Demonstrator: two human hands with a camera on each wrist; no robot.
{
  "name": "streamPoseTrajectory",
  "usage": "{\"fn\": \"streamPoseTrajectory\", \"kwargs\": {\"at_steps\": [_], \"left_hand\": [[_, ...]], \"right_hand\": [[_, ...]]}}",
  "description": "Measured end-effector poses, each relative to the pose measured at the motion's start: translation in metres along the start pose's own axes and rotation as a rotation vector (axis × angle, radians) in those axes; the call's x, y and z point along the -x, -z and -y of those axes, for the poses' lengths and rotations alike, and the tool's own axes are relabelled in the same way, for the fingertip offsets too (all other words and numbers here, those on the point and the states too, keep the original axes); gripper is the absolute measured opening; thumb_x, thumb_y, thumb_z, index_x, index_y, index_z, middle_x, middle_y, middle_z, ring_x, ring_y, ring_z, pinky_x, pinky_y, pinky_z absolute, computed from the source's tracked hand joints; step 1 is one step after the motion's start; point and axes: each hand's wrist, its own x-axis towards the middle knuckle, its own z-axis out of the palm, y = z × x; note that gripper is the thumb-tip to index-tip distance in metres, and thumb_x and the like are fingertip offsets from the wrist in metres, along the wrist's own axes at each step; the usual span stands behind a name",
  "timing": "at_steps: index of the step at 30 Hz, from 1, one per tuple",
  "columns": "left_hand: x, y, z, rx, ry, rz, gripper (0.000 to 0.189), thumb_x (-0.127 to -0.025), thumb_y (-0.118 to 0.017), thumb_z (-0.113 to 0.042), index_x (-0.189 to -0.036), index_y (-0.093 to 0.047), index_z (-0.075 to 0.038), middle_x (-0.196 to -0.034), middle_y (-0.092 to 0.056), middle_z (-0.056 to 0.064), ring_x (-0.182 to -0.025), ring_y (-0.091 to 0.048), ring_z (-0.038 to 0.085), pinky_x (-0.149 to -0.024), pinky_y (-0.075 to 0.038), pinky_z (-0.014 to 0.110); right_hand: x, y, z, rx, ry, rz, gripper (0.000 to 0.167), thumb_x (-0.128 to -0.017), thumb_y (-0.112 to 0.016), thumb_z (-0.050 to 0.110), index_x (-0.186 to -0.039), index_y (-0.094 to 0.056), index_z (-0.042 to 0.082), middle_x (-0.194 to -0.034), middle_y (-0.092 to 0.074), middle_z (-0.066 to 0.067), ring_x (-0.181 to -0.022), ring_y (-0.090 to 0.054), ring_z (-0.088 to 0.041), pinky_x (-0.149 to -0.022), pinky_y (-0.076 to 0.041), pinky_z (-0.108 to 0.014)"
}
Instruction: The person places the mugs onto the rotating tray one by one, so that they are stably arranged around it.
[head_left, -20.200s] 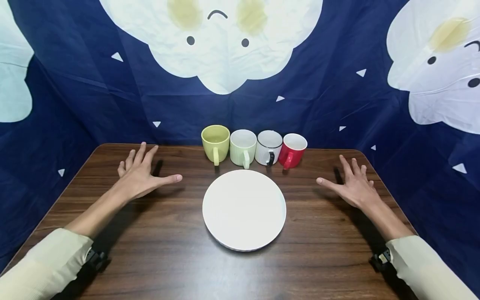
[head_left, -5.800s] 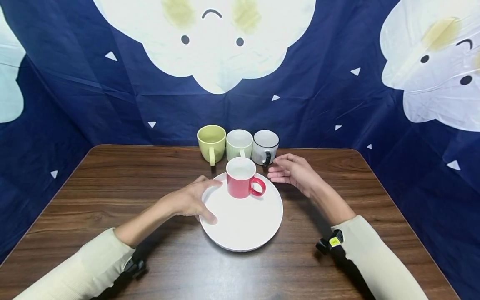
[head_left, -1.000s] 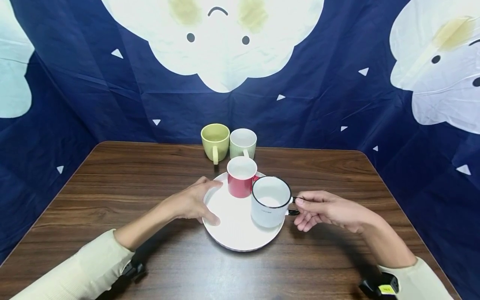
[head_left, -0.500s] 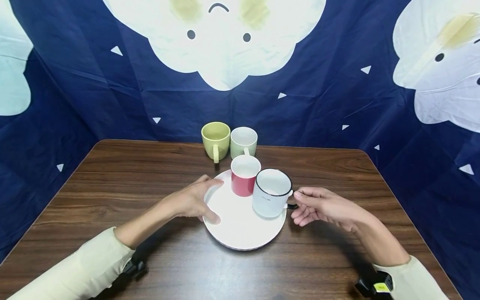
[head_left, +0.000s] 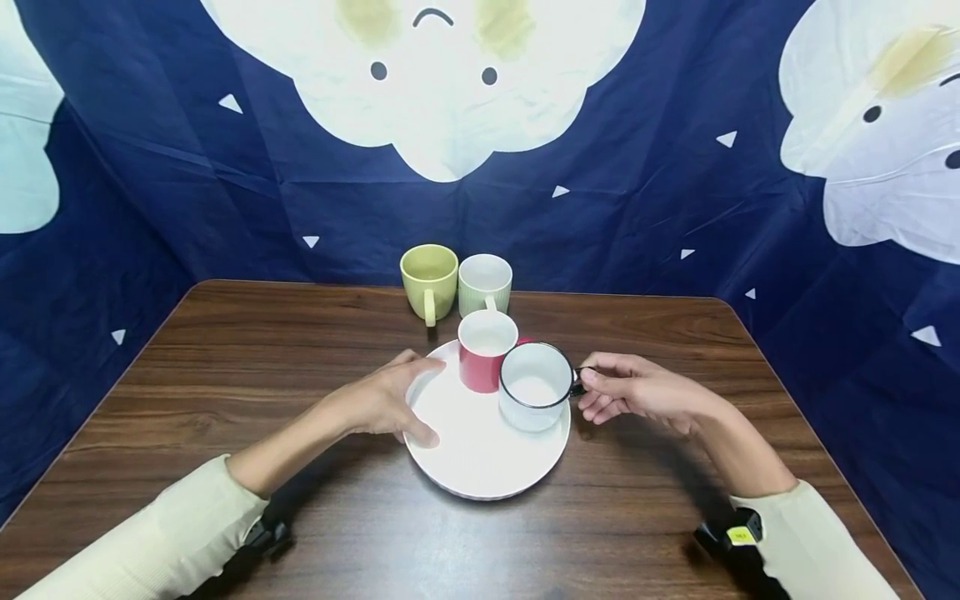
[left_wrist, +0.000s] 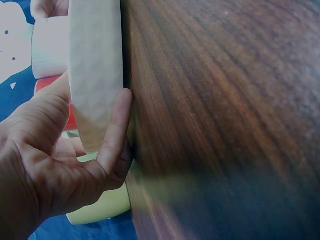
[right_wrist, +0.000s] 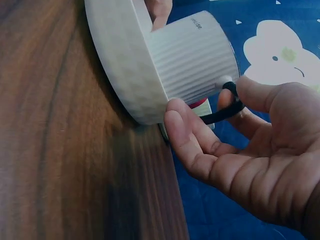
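A round white tray (head_left: 465, 462) with a thick faceted side (left_wrist: 97, 65) lies on the table. My left hand (head_left: 386, 398) grips its left edge, thumb over the top and fingers along the side. On the tray's back part stands a red mug (head_left: 478, 372) with a white inside. Beside it, at the right, is a ribbed white mug (head_left: 531, 417) with a black rim. My right hand (head_left: 645, 392) pinches that mug's black handle (right_wrist: 220, 116) between thumb and fingers. In the right wrist view the mug's base appears against the tray's top.
Behind the tray stand a yellow-green mug (head_left: 429, 287) and a pale green ribbed mug (head_left: 483, 287), side by side near the back edge of the wooden table (head_left: 300, 333). A blue cloth (head_left: 360, 217) with cloud prints hangs behind.
Earlier the red mug, then the white mug, left the back row for the tray. Over the last second my right hand moved the white mug slightly back and left, beside the red one.
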Motion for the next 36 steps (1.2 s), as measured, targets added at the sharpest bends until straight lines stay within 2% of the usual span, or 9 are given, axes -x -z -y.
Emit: {"fn": "streamPoseTrajectory", "kwargs": {"at_steps": [7,14,19,26,32,36], "left_hand": [[0.001,0.0,0.0,0.007,0.0,-0.001,0.116,-0.064,-0.106,0.0,-0.166,-0.052,-0.003,-0.151,-0.048,0.023,-0.122,-0.061,0.039,-0.058,-0.069,0.042],[0.0,0.0,0.001,-0.002,-0.001,0.001,0.115,-0.064,-0.106,0.0,-0.166,-0.052,-0.003,-0.151,-0.049,0.023,-0.121,-0.062,0.039,-0.058,-0.069,0.041],[-0.001,0.0,0.001,-0.001,0.0,-0.001,0.115,-0.064,-0.106,0.0,-0.165,-0.052,-0.003,-0.15,-0.049,0.022,-0.119,-0.062,0.038,-0.057,-0.068,0.041],[-0.001,0.0,0.0,-0.019,-0.004,0.0,0.115,-0.064,-0.106,-0.001,-0.165,-0.052,-0.003,-0.149,-0.049,0.023,-0.119,-0.062,0.038,-0.057,-0.068,0.041],[-0.002,0.001,0.0,-0.026,-0.006,0.001,0.116,-0.063,-0.106,-0.001,-0.165,-0.052,-0.003,-0.149,-0.049,0.024,-0.122,-0.062,0.04,-0.058,-0.069,0.041],[-0.002,0.0,0.0,-0.01,-0.002,0.002,0.117,-0.062,-0.106,0.0,-0.166,-0.051,-0.003,-0.15,-0.049,0.024,-0.124,-0.061,0.04,-0.059,-0.069,0.042]], "right_hand": [[-0.021,0.007,0.005,0.005,-0.034,-0.007,0.022,-0.121,-0.053,0.021,-0.132,-0.059,0.003,-0.113,-0.076,-0.016,-0.104,-0.077,-0.027,-0.095,-0.068,-0.035],[-0.039,0.008,0.006,0.003,-0.036,-0.004,0.03,-0.122,-0.05,0.022,-0.143,-0.057,0.002,-0.108,-0.07,-0.007,-0.098,-0.076,-0.021,-0.092,-0.068,-0.033],[-0.047,0.005,0.005,-0.034,-0.029,-0.052,0.036,-0.119,-0.055,0.02,-0.149,-0.049,0.0,-0.107,-0.067,-0.003,-0.092,-0.072,-0.015,-0.089,-0.067,-0.032],[-0.049,0.006,-0.001,-0.067,-0.037,-0.096,0.051,-0.118,-0.057,0.019,-0.157,-0.037,-0.007,-0.107,-0.065,-0.003,-0.09,-0.072,-0.014,-0.088,-0.068,-0.032],[-0.045,0.009,-0.009,-0.08,-0.003,-0.08,0.048,-0.119,-0.055,0.02,-0.154,-0.037,-0.008,-0.109,-0.067,-0.006,-0.093,-0.074,-0.017,-0.088,-0.067,-0.031],[-0.042,0.011,-0.015,-0.078,-0.025,-0.095,0.043,-0.12,-0.053,0.022,-0.15,-0.041,-0.007,-0.111,-0.069,-0.008,-0.094,-0.075,-0.019,-0.086,-0.067,-0.031]]}}
